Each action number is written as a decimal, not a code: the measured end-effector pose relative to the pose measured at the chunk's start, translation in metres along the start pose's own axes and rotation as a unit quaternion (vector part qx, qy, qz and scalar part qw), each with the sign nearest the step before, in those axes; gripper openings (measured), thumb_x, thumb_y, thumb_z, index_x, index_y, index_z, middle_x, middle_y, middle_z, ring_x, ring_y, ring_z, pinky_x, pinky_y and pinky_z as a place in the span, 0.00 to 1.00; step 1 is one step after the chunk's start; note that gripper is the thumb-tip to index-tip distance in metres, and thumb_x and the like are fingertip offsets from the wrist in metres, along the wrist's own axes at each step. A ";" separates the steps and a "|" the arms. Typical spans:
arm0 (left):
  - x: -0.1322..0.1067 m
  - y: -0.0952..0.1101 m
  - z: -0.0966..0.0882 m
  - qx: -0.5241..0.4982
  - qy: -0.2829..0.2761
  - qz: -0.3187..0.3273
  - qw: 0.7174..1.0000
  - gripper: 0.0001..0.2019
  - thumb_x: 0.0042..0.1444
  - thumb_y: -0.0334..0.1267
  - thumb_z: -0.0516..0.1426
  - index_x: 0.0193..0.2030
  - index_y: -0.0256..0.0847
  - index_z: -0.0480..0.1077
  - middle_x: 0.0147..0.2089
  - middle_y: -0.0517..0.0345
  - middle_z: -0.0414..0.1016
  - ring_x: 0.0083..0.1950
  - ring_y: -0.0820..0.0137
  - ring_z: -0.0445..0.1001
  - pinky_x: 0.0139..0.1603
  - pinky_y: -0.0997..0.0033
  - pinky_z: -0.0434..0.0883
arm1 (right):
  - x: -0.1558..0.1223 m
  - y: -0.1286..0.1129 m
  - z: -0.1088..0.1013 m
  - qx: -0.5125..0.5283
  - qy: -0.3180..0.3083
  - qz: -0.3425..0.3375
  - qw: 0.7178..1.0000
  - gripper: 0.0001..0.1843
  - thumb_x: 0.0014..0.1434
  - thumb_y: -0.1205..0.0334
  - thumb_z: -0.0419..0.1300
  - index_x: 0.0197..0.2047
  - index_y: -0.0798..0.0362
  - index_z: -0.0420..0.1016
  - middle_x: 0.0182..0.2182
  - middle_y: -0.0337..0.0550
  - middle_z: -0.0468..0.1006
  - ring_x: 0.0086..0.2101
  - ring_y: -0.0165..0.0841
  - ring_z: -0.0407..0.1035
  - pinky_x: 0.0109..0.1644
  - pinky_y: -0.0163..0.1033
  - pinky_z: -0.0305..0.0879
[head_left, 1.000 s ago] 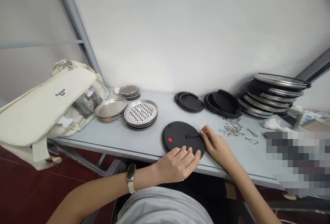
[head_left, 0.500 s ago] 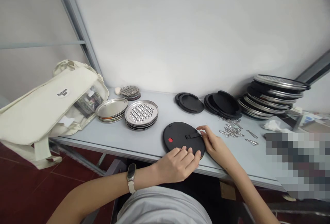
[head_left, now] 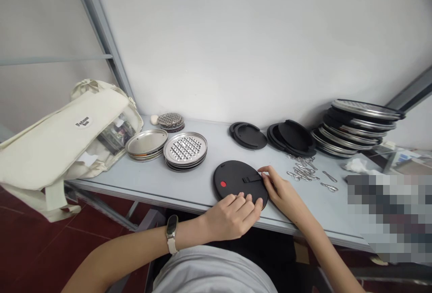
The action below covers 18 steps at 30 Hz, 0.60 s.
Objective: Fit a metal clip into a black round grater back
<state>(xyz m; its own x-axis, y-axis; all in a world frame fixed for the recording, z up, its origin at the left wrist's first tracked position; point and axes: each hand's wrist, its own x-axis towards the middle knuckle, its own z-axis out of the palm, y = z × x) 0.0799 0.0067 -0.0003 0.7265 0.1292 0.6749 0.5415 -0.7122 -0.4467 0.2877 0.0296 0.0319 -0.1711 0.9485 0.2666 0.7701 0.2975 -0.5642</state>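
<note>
Two hands work one black round disc (head_left: 229, 178), which lies directly under the left hand (head_left: 232, 214); that hand, fingers close together, presses the near rim flat. The right hand (head_left: 283, 191) pinches the end of the black strap (head_left: 251, 178). Steady pressure suits this work; any small part inside the pinch is hidden by the fingertips.

Beyond the grip: white wall (head_left: 236, 45), grey metal upright (head_left: 97, 27) to left. Pale grey bench (head_left: 175, 185) beneath grip; dark red tiled floor (head_left: 43, 248) below, left.
</note>
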 end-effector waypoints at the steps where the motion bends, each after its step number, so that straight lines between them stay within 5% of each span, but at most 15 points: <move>1: 0.000 0.000 0.000 0.001 -0.004 0.002 1.000 0.16 0.67 0.40 0.55 0.57 0.33 0.70 0.46 0.48 0.76 0.43 0.67 0.75 0.41 0.70 0.66 | 0.000 0.000 0.000 0.001 0.001 -0.001 1.000 0.12 0.69 0.56 0.42 0.46 0.48 0.62 0.31 0.43 0.78 0.27 0.38 0.74 0.32 0.39 0.66; 18: -0.001 0.000 0.000 0.010 -0.020 0.012 1.000 0.18 0.67 0.41 0.55 0.58 0.32 0.69 0.47 0.47 0.76 0.43 0.68 0.76 0.42 0.70 0.67 | -0.001 0.004 0.005 -0.085 0.025 -0.004 0.996 0.15 0.68 0.57 0.41 0.49 0.51 0.65 0.29 0.46 0.78 0.27 0.39 0.74 0.33 0.40 0.67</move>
<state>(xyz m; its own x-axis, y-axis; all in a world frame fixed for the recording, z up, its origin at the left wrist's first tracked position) 0.0793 0.0065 -0.0008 0.7555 0.1412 0.6398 0.5323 -0.7016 -0.4737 0.2881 0.0301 0.0252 -0.1507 0.9384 0.3110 0.8624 0.2786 -0.4227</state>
